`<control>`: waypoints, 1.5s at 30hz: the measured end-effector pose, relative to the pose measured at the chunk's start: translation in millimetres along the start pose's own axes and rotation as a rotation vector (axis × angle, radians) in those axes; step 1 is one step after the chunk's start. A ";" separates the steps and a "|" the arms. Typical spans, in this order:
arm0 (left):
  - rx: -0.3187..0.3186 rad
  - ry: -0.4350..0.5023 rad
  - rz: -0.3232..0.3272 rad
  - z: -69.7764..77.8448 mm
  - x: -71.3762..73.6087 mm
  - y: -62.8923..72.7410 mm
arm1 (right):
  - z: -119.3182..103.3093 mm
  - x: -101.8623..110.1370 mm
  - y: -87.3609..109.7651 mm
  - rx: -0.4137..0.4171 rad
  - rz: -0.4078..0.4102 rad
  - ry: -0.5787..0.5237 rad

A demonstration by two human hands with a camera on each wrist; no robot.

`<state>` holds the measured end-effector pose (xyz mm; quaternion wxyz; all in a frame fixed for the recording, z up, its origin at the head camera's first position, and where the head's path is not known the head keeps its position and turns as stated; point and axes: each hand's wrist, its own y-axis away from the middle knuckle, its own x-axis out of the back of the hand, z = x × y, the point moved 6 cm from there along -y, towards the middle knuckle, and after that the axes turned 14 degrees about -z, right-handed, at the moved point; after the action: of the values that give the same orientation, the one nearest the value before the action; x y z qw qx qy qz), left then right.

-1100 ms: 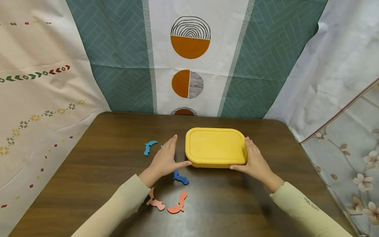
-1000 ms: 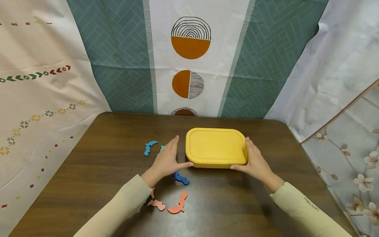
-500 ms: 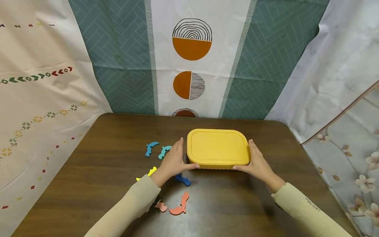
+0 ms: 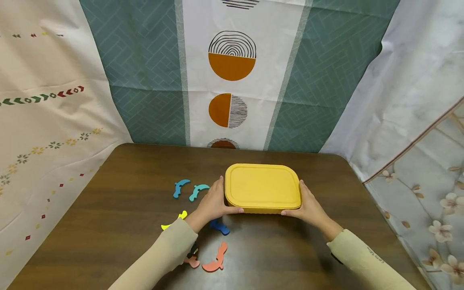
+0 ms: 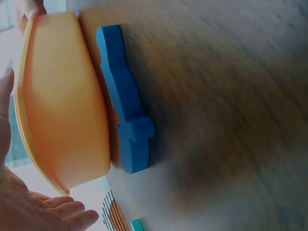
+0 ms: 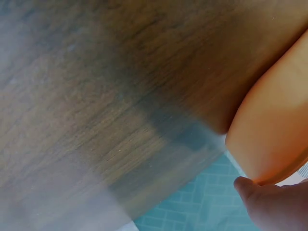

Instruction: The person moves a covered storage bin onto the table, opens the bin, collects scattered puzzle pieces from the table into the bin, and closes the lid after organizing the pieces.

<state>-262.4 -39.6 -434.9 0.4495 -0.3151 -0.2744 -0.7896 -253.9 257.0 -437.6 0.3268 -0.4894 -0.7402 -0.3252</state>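
A yellow lidded box [image 4: 262, 187] stands toward the back of the table, slightly right of centre. My left hand [image 4: 214, 201] is at its left side, fingers straight along that wall and thumb across the near corner; a gap shows between thumb and lid rim in the left wrist view. At the right side is my right hand [image 4: 308, 205], fingers extended along the wall and thumb at the front edge. One of its fingertips [image 6: 245, 185] is right at the lid rim in the right wrist view. A dark blue curved piece [image 5: 125, 101] lies in front of the box.
Left of the box lie a blue [image 4: 178, 188] and a teal curved piece [image 4: 197, 192]. A yellow one [image 4: 183, 214] is partly behind my left forearm, as are a pink [image 4: 193, 262] and a dark one. A coral piece [image 4: 217, 257] lies nearer. Fabric hangs around the table [image 4: 286, 249].
My left hand has moved right, up to the box's left side. My right hand has shifted slightly toward the near right corner. The box has stayed in place; the head view has tilted up a little.
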 end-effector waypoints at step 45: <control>-0.227 0.183 0.033 5.7 -0.3 -7.5 | 0.6 4.3 -0.6 -0.012 -0.008 -0.144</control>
<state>-267.4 -32.0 -432.5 0.4467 -0.2950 -0.1358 -0.8336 -255.9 259.5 -434.6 0.2686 -0.5106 -0.7618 -0.2947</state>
